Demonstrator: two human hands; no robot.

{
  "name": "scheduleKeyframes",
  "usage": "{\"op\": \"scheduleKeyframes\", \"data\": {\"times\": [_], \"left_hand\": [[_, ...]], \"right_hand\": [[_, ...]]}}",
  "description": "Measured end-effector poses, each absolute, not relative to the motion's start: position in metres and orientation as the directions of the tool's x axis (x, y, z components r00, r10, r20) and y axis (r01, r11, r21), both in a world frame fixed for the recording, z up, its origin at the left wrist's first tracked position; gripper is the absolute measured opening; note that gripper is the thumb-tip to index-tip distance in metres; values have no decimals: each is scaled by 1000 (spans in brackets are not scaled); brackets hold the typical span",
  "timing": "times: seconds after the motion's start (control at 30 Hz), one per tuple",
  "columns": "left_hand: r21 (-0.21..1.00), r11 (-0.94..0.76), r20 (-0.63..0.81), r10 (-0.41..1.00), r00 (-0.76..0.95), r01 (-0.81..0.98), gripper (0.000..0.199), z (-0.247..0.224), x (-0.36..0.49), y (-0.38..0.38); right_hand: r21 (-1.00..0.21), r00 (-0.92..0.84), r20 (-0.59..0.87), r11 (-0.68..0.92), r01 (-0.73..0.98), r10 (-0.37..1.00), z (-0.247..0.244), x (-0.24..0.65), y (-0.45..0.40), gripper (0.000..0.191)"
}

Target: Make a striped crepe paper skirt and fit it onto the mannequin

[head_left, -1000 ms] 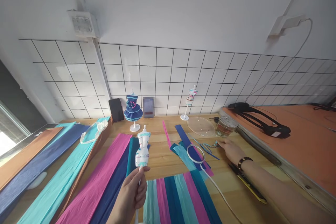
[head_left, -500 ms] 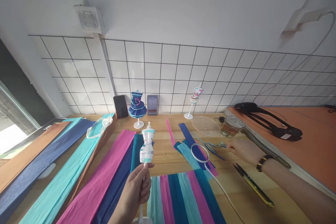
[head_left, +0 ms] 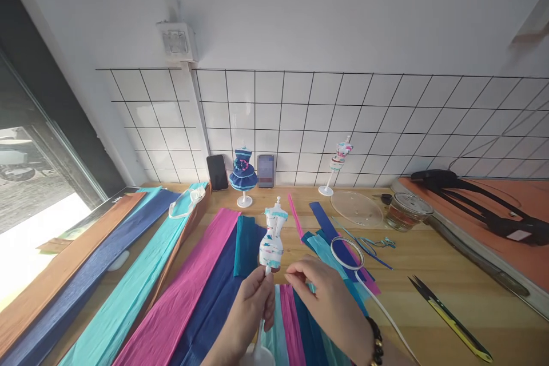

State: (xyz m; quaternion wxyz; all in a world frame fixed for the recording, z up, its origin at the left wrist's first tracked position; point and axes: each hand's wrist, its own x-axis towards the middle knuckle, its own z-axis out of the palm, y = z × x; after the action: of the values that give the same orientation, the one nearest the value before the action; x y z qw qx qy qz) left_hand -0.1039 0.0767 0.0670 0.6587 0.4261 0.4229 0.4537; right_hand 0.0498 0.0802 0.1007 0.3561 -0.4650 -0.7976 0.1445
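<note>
My left hand grips the stem of a small white dress form just below its torso. The form stands nearly upright, with patches of turquoise, pink and blue on it. Close on its right, my right hand is closed with fingers curled and tips together; anything between them is too small to make out. Under the hands lie strips of turquoise, magenta and teal crepe paper. Farther back stand a dress form in a navy ruffled dress and another patterned one.
Long crepe strips cover the table's left side. To the right lie a white cable ring, thin blue strips and yellow-black tweezers. A lidded glass jar and a clear disc sit behind. Two phones lean against the wall.
My right hand has come left from the thin blue strips to beside the dress form. The view has turned left, and my left hand keeps its hold on the stem.
</note>
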Motion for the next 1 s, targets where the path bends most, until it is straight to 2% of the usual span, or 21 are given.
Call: {"op": "scheduleKeyframes", "data": {"times": [0.1,0.23,0.37,0.5,0.7,0.83,1.0], "left_hand": [[988,114,-91,975,202,-105,33,68,-103,75],[998,58,-51,980,192,-30,32,63,-102,74],[998,30,-38,983,180,48,30,61,-100,72],[979,-28,3,992,125,200,30,61,-101,71],[869,-125,130,991,24,479,22,59,-103,71],[858,-114,121,992,18,500,21,61,-102,70],[904,-106,107,994,22,415,24,62,-102,70]], "right_hand": [[-449,-298,575,599,663,762,92,38,83,11],[-331,-299,651,615,716,698,87,29,86,11],[-311,-274,662,588,747,698,86,24,87,14],[-291,-278,653,572,767,705,84,21,88,18],[-180,-369,590,563,807,718,77,22,87,24],[-200,-340,572,529,825,747,76,20,87,22],[-245,-304,577,515,821,758,79,19,88,25]]}}
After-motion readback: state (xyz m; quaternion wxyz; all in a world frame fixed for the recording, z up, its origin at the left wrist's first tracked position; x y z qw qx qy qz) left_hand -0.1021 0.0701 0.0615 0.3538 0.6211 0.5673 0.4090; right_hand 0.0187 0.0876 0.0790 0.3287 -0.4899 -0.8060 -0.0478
